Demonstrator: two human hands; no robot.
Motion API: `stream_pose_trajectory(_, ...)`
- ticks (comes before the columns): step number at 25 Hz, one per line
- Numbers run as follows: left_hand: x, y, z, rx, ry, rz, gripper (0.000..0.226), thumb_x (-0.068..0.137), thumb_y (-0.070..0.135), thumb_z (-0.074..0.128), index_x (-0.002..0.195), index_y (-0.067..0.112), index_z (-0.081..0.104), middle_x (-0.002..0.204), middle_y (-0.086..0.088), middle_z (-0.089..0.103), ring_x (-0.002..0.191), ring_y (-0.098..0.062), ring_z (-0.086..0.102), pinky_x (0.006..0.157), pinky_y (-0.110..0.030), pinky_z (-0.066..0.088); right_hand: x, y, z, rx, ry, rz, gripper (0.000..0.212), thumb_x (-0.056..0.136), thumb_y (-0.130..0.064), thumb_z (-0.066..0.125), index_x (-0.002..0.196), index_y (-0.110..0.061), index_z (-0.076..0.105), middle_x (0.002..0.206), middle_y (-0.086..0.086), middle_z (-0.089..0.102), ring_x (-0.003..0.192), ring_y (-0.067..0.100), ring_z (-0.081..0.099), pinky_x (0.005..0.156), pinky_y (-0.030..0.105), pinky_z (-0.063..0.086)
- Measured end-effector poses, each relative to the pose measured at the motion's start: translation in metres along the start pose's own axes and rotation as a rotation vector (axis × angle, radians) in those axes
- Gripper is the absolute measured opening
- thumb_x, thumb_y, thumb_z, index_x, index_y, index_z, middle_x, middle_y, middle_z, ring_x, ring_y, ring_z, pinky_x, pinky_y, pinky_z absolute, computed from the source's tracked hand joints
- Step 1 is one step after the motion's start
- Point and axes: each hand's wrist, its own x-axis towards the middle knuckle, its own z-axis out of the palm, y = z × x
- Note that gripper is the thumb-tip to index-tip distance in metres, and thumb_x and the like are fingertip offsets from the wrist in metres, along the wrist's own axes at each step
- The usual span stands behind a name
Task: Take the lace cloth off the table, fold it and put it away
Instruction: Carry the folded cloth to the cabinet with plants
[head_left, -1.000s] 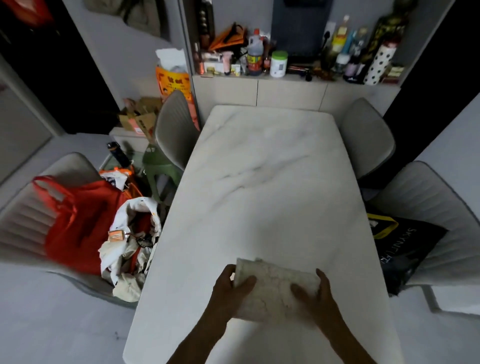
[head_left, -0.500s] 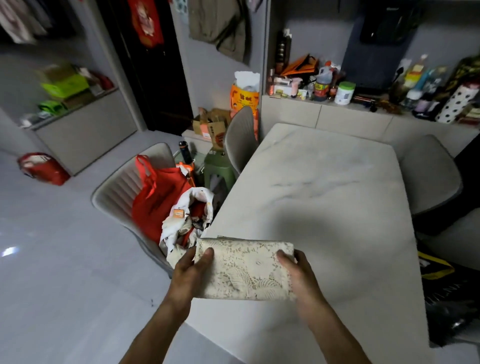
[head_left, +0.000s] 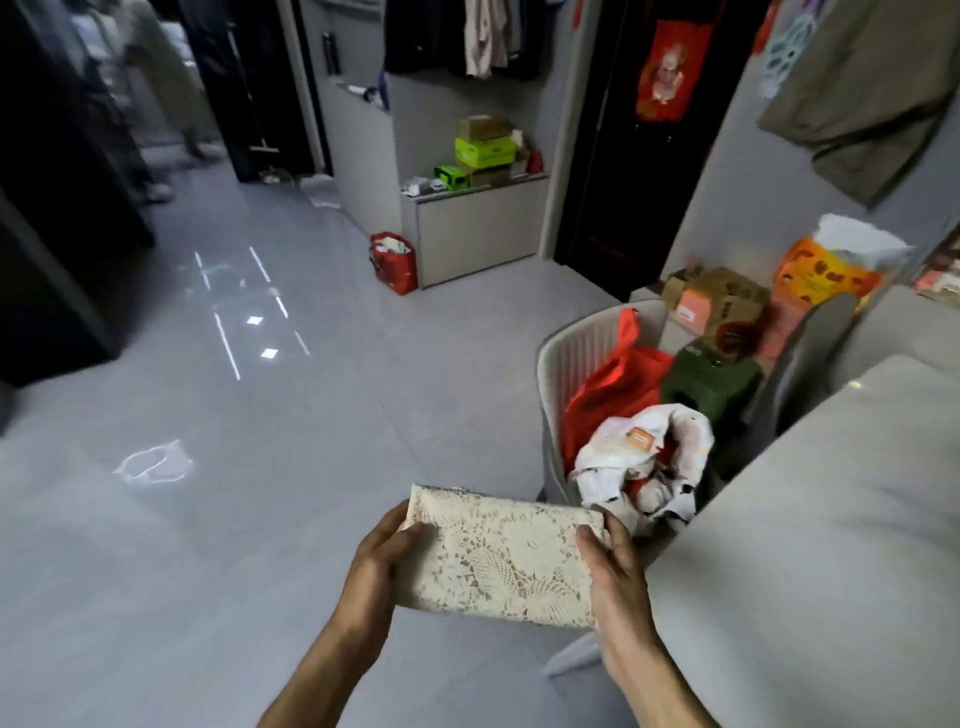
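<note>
I hold the folded cloth in both hands, in the air above the floor, just beside the table and off its top. My left hand grips the short end of the cloth that is away from the table, with the thumb on the upper face and the fingers under it. My right hand grips the end that is nearer to the table, in the same way, thumb on top. The cloth is a thick, flat packet of cream lace, and it lies almost level between my hands.

Beside the table, past my right hand, there is a chair with a ribbed back. On the chair sit a red bag and a white bag with dark spots. The white bag is close to the cloth, but I cannot tell if they touch. A green stool stands behind the chair, next to the table edge. Far from the table, at the wall, a low cabinet has boxes on top and another red bag on the floor beside it.
</note>
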Motion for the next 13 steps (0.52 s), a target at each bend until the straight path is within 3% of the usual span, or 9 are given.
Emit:
stream_pose_trajectory(2,-0.013,0.015,-0.088,-0.036,0.104,0.057,0.049,0.091,0.013,0.061,0.128,0.047,0.056,0.115,0.003,0.074,0.105,-0.019,0.071,0.092,-0.041,0.053,-0.015,0.000,0.092,-0.046,-0.073,-0.010,0.038,0.097,-0.024,0.057,0.133,-0.030,0.051,0.134,0.000,0.057,0.121,0.017,0.054,0.100,0.034,0.043)
stream_pose_trajectory(4,-0.029,0.033,-0.168,-0.047,0.231,0.122,0.058,0.094,0.013,0.061,0.130,0.056,0.049,0.118,0.015,0.072,0.106,-0.007,0.069,0.086,-0.026,0.053,-0.035,-0.003,0.183,-0.076,-0.158,-0.032,0.027,0.095,-0.026,0.060,0.117,-0.042,0.057,0.113,-0.002,0.065,0.102,0.015,0.060,0.079,0.028,0.047)
stream_pose_trajectory(7,-0.044,0.052,-0.262,-0.012,0.372,0.192,0.049,0.094,0.008,0.059,0.122,0.047,0.064,0.125,0.030,0.064,0.117,0.010,0.057,0.082,-0.003,0.046,-0.052,-0.004,0.290,-0.075,-0.260,-0.055,0.026,0.090,-0.027,0.067,0.107,-0.045,0.058,0.083,-0.001,0.076,0.082,0.016,0.066,0.062,0.021,0.053)
stream_pose_trajectory(9,-0.050,0.058,-0.329,-0.054,0.489,0.180,0.044,0.093,0.003,0.057,0.109,0.041,0.074,0.117,0.029,0.068,0.114,0.011,0.058,0.081,-0.001,0.045,-0.057,0.001,0.364,-0.087,-0.474,-0.007,0.044,0.089,-0.009,0.066,0.112,-0.046,0.056,0.087,0.000,0.078,0.085,0.022,0.070,0.071,0.024,0.056)
stream_pose_trajectory(11,-0.051,0.064,-0.397,-0.125,0.635,0.171,0.040,0.092,0.003,0.058,0.105,0.037,0.076,0.111,0.026,0.071,0.108,0.009,0.062,0.082,-0.008,0.047,-0.066,0.005,0.440,-0.121,-0.763,0.055,0.066,0.083,0.011,0.060,0.120,-0.042,0.055,0.114,0.003,0.073,0.108,0.024,0.067,0.093,0.044,0.052)
stream_pose_trajectory(13,-0.048,0.066,-0.466,-0.155,0.755,0.161,0.036,0.090,0.005,0.062,0.105,0.035,0.076,0.109,0.024,0.073,0.104,0.007,0.065,0.079,-0.011,0.048,-0.073,0.019,0.520,-0.201,-0.959,0.063,0.063,0.080,0.012,0.059,0.120,-0.037,0.060,0.133,-0.004,0.061,0.129,0.021,0.052,0.107,0.051,0.041)
